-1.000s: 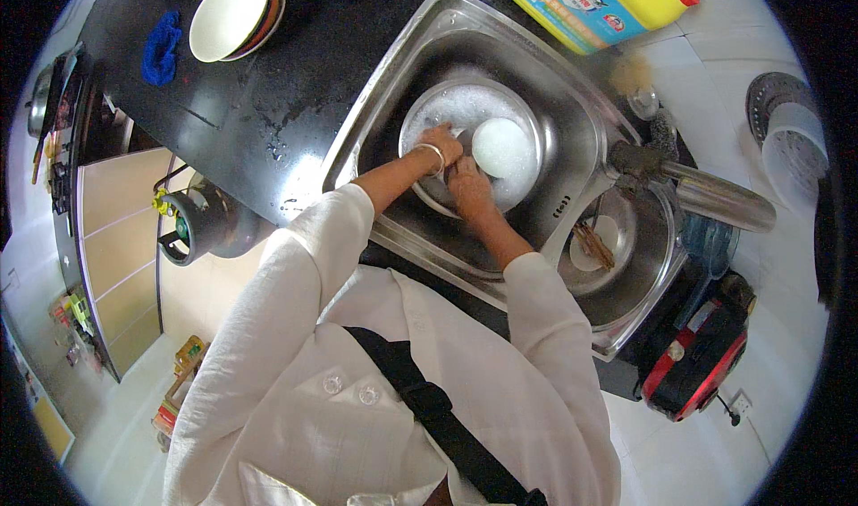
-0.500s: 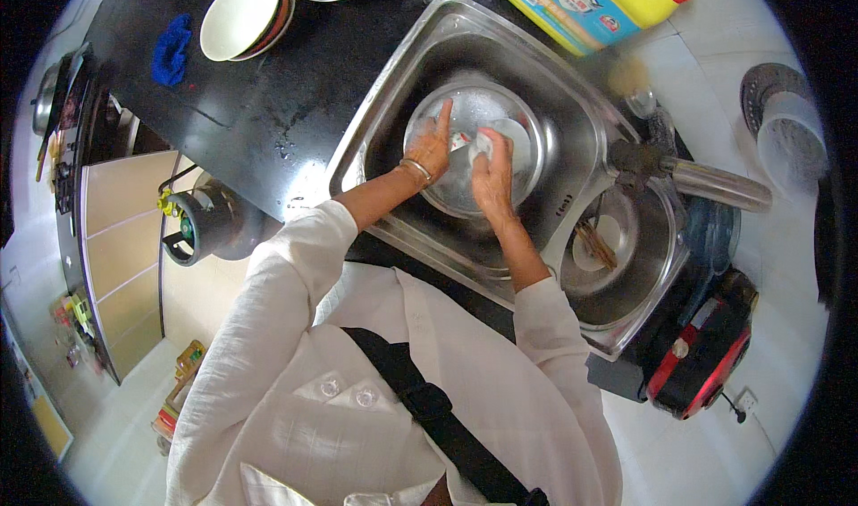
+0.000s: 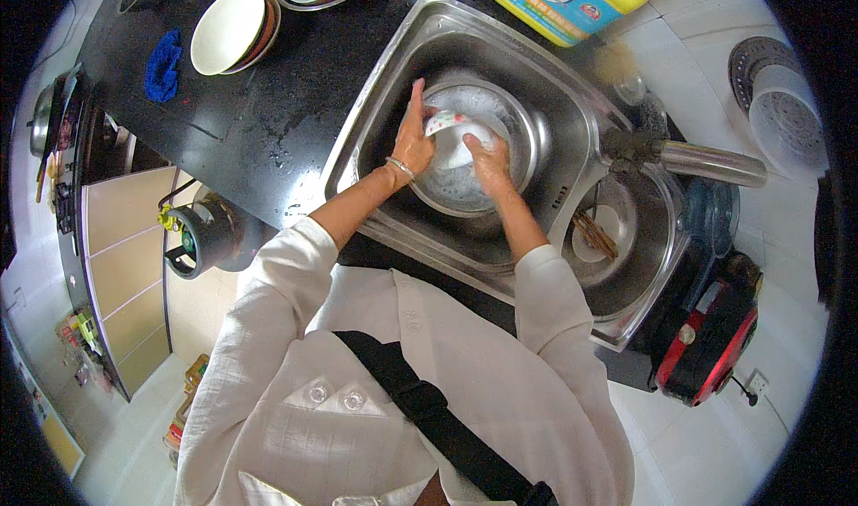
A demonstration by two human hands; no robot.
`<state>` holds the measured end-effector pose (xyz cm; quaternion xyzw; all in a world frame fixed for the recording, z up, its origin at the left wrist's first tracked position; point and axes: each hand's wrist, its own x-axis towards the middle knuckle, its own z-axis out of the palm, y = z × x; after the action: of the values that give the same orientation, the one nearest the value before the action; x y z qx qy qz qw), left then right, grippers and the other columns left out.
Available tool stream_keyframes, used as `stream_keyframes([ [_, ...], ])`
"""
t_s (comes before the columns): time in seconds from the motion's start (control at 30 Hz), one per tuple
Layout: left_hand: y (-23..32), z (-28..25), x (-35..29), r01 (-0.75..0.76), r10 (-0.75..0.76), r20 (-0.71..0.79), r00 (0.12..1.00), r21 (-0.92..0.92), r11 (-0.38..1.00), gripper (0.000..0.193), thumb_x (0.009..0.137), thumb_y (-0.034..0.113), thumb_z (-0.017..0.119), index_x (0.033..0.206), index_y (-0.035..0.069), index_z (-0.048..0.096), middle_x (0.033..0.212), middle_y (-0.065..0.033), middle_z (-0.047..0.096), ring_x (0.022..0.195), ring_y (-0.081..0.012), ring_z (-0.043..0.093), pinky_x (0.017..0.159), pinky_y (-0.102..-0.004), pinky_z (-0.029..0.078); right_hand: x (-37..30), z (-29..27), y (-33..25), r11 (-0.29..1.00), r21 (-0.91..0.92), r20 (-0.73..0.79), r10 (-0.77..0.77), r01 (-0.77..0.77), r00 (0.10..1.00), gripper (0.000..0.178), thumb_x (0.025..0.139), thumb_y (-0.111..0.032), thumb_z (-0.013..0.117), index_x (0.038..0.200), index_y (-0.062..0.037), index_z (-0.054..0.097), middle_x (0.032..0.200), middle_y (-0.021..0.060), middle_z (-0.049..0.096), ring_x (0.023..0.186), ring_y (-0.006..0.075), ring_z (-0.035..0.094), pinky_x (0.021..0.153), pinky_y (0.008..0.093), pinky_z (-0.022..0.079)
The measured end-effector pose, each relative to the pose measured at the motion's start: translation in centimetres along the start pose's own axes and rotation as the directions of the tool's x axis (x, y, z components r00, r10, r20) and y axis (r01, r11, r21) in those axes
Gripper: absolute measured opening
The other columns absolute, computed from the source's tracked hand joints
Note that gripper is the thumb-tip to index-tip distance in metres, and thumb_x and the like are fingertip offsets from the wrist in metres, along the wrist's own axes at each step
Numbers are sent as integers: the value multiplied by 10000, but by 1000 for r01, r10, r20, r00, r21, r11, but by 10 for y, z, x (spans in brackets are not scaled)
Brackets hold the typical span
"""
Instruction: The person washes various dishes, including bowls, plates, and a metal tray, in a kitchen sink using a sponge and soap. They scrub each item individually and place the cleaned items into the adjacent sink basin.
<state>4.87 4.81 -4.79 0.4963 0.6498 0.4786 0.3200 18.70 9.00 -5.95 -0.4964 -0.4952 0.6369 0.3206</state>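
Note:
A white bowl (image 3: 455, 153) with a coloured pattern along its rim is tilted between my hands, over a round steel basin (image 3: 534, 148) of cloudy water. My left hand (image 3: 414, 141) grips its left side, index finger stretched upward and the other fingers partly hidden behind the bowl. From the right, my right hand (image 3: 492, 164) closes on the bowl, thumb against its inside. Whether a cloth or sponge is also under those fingers, I cannot tell. The basin stands in the larger compartment of a steel sink (image 3: 366, 117).
Right of it, the smaller compartment holds a pale dish and a brown stick bundle (image 3: 593, 235), beside the faucet (image 3: 706, 163). Stacked bowls (image 3: 226, 32) and a blue cloth (image 3: 163, 66) lie on the black counter. A yellow detergent jug (image 3: 572, 1) stands behind the sink.
The bowl has been raised and tilted, so its patterned rim now shows between my hands. My left hand has shifted slightly left; the view has moved a little.

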Motion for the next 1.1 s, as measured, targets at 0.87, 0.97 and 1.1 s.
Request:
stream_keyframes([
  [0.87, 10, 3, 7, 374, -318, 247, 916, -233, 897, 711, 564, -110, 375, 1233, 125, 329, 1056, -102, 453, 908, -224, 486, 796, -295, 396, -3, -4, 24, 994, 74, -147, 93, -83, 985, 227, 744, -82, 576, 924, 52, 543, 798, 116, 586, 653, 174, 553, 593, 303, 452],
  [0.97, -5, -4, 17, 178, -212, 497, 842, 116, 977, 707, 615, -77, 414, 1274, 139, 279, 977, -130, 514, 844, -242, 531, 747, -316, 418, 3, -12, -9, 704, -602, 253, -278, 376, 927, 216, 724, -9, 538, 928, 60, 535, 837, 216, 578, 709, 284, 582, 622, 342, 460],
  [1.1, -3, 12, 21, 49, -117, 366, 923, 190, 981, 642, 678, -35, 474, 1276, 108, 287, 848, -205, 563, 817, -313, 552, 742, -336, 420, 8, -6, -26, 469, -717, 392, -340, 515, 855, 242, 683, 12, 533, 922, 39, 563, 804, 244, 579, 778, 337, 581, 648, 351, 459],
])
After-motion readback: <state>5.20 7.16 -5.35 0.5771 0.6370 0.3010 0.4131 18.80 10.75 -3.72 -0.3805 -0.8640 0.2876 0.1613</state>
